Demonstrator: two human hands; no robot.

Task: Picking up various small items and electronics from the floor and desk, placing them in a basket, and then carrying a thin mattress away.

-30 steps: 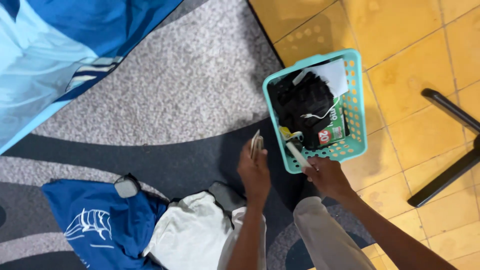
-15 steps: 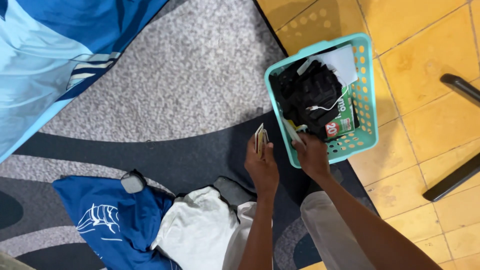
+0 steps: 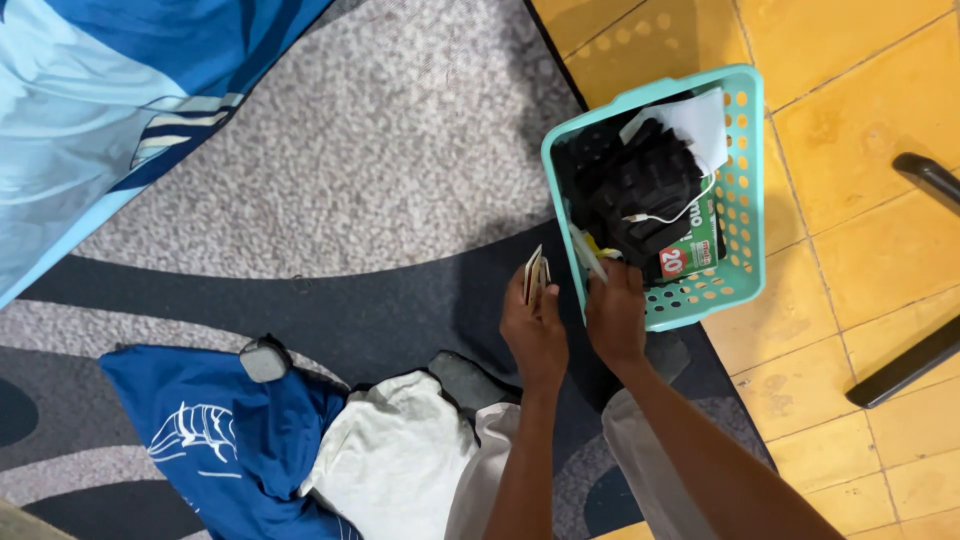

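My left hand (image 3: 533, 332) holds a small stack of cards (image 3: 535, 273) upright, just left of a teal plastic basket (image 3: 745, 190). My right hand (image 3: 614, 312) is at the basket's near corner, its fingers on a thin white strip (image 3: 587, 254) that leans on the rim. Inside the basket lie a crumpled black cloth (image 3: 640, 185), a white paper (image 3: 690, 125), a white cable (image 3: 668, 212) and a green packet (image 3: 695, 245).
The basket straddles the edge of a grey and black rug (image 3: 330, 190) and the yellow tiled floor (image 3: 860, 100). A blue printed cloth (image 3: 215, 435) and a white cloth (image 3: 395, 460) lie on the rug. Blue bedding (image 3: 90, 110) fills the top left. Black stand legs (image 3: 925, 175) cross the tiles.
My right hand has moved up from below the basket to its near corner. My left hand with the cards has risen a little. The view has shifted slightly.
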